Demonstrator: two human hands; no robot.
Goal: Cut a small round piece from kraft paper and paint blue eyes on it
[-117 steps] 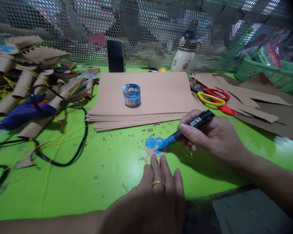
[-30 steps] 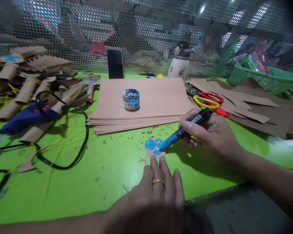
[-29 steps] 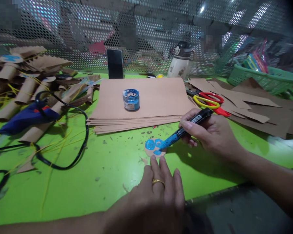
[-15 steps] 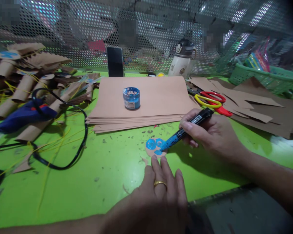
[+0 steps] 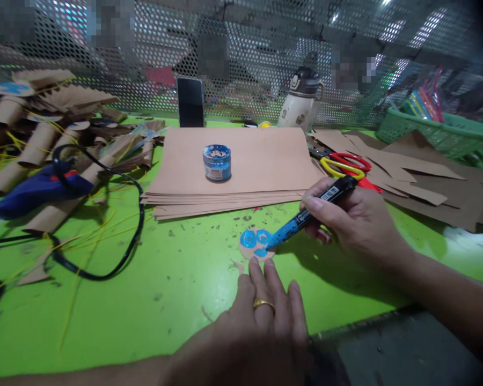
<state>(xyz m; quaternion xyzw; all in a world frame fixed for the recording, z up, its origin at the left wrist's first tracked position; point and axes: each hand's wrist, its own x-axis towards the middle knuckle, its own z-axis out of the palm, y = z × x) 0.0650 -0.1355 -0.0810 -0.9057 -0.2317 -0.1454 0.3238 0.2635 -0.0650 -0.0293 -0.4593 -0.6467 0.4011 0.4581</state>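
A small brown paper disc with blue painted shapes lies on the green table. My left hand, a gold ring on one finger, lies with fingers stretched out, its fingertips on the disc's near edge. In my right hand is a black marker whose lower end is covered in blue paint. Its tip touches the lower blue patch on the disc. Beyond the disc, an open jar of blue paint stands on a stack of brown paper.
Left are brown paper tubes with yellow strings, a blue glue gun and its black cord. Scissors, paper cut-offs and a green basket lie right. A phone and a bottle stand behind.
The marker's tip has shifted slightly right, and the lower blue patch on the disc has grown to the right. My left hand stays in place on the disc.
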